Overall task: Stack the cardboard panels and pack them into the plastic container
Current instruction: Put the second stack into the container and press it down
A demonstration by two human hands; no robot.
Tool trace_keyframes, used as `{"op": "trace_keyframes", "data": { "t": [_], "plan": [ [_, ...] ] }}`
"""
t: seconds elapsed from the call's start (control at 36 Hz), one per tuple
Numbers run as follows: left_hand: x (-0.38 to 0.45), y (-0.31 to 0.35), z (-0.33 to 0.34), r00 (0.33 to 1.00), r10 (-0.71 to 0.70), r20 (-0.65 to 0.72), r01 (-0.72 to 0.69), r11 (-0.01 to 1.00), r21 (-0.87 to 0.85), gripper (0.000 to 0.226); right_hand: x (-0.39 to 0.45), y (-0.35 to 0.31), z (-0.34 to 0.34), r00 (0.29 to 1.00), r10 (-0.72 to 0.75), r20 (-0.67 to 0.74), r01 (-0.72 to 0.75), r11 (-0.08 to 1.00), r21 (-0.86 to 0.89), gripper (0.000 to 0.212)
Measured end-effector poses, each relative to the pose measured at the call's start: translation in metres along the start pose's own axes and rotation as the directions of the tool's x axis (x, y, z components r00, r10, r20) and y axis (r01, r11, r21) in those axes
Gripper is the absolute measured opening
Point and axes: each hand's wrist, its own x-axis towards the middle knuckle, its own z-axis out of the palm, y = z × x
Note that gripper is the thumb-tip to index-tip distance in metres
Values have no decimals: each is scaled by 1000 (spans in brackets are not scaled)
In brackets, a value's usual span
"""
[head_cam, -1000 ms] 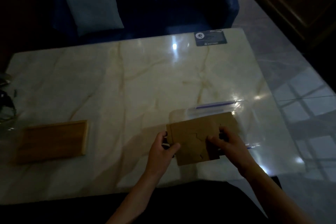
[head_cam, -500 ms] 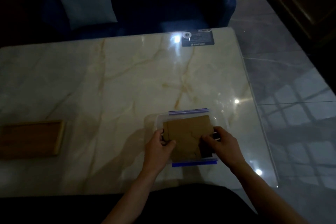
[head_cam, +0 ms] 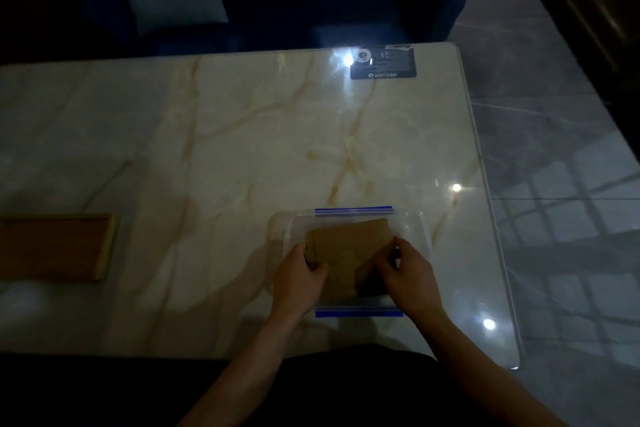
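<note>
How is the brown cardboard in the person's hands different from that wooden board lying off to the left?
The cardboard panels are held by both hands, the left hand and right hand, over the clear plastic container; the wooden board lies untouched on the marble table. The cardboard looks thin, the board thicker with a pale edge. Both are brown, flat and rectangular.
</note>
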Motion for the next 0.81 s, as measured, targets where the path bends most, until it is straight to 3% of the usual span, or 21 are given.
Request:
{"op": "trace_keyframes", "data": {
  "t": [0.22, 0.44, 0.67, 0.81],
  "plan": [
    [3, 8, 7, 999, -44, 25, 38, 978, 204, 38, 6, 4, 6, 994, 84, 66, -77, 991, -106, 33],
    [8, 10, 13, 996, -68, 64, 51, 968, 246, 39, 8, 8, 10, 989, 137, 51, -131, 985, -110, 33],
    [9, 10, 16, 994, -90, 62, 67, 952, 299, 29, 14, 13, 12, 991, 121, 50, -112, 984, -141, 20],
    [10, 13, 17, 992, -102, 70, 74, 943, 326, 33, 18, 15, 13, 990, 127, 55, -115, 978, -176, 24]
  ]
}}
